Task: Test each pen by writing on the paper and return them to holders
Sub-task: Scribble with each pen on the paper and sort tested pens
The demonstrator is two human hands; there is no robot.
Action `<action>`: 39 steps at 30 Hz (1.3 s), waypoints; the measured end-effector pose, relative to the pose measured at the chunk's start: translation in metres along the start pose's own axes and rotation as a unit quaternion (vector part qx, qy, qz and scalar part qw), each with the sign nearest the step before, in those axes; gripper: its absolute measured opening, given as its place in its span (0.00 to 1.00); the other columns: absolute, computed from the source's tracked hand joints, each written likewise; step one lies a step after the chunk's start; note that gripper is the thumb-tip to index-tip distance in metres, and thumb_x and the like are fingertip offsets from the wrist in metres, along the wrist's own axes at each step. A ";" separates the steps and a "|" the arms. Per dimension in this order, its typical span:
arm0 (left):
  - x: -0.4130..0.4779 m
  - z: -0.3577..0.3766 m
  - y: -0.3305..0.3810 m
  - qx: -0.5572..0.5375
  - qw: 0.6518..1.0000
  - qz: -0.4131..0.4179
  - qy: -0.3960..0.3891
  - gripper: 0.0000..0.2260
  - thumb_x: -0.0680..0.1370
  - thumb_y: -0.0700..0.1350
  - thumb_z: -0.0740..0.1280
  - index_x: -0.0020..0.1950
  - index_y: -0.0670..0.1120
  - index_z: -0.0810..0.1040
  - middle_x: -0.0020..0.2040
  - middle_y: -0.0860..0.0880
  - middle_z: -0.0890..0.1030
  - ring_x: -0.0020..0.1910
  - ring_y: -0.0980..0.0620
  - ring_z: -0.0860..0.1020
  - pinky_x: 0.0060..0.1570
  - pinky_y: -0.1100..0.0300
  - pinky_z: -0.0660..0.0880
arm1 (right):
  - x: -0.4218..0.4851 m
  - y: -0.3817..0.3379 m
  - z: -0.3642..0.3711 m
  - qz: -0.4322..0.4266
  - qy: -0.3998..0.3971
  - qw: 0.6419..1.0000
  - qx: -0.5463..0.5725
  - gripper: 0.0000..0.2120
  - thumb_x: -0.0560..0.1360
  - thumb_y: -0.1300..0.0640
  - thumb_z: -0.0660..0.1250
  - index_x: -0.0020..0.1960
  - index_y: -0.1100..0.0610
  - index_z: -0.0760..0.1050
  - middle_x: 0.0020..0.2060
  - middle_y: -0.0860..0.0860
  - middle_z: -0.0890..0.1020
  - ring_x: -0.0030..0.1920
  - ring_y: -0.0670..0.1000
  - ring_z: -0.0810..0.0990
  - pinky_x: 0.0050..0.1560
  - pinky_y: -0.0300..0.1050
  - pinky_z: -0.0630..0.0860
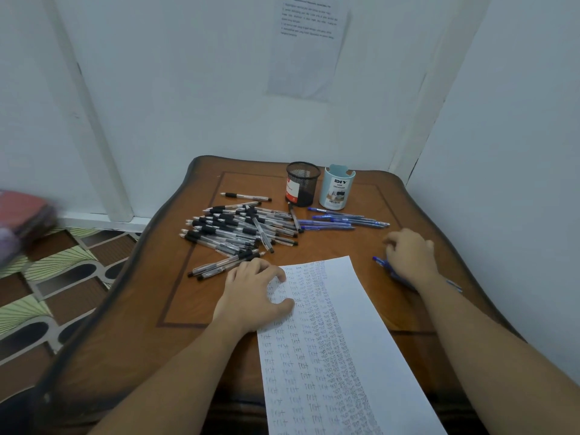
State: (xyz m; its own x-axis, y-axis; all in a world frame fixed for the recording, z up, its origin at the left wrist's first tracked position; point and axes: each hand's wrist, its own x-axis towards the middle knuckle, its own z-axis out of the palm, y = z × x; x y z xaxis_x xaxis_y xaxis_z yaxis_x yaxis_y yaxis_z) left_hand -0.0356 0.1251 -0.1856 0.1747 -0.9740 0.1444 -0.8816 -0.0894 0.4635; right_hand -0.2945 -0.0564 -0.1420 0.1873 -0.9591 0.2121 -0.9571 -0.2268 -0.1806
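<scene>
While both holders stand empty at the far edge of the carved brown wooden bench (pixel 201 302), the white sheet of paper (pixel 345 356), already crowded with columns of the handwritten word "test", is pinned at its upper left corner by the left hand (pixel 254 293), fingers spread and flat, holding nothing. A blue ballpoint pen (pixel 380 262) is seen lying on the bench under the right hand (pixel 409 255), whose fingers are curled loosely over it; whether the pen is actually gripped cannot be told. A heap of clear black-grip pens (pixel 235 230) is spread just beyond the left hand, and a smaller row of blue pens (pixel 342 219) lies in front of the black wire-mesh cup (pixel 302 183) and the pale blue plastic organiser (pixel 336 191). The step in hand is judged to be the picking up of a pen for testing. A firm writing grip is called for next, with the tip brought to the bare right margin.
</scene>
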 end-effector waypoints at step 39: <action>-0.006 -0.002 0.001 0.047 0.997 0.024 -0.048 0.26 0.79 0.63 0.58 0.77 0.59 0.64 0.79 0.56 0.60 0.78 0.56 0.54 0.76 0.53 0.43 | -0.046 -0.085 -0.045 -0.038 0.006 0.876 0.481 0.18 0.80 0.48 0.66 0.36 0.58 0.72 0.28 0.39 0.72 0.35 0.39 0.71 0.35 0.33 0.68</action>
State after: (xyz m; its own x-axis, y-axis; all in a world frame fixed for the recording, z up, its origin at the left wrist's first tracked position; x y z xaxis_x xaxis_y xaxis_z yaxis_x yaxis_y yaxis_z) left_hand -0.0365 0.1312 -0.1842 0.0932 -0.9926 0.0775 -0.9258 -0.0578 0.3735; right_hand -0.2314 0.0143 -0.0934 0.2345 -0.9346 0.2675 -0.3122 -0.3329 -0.8898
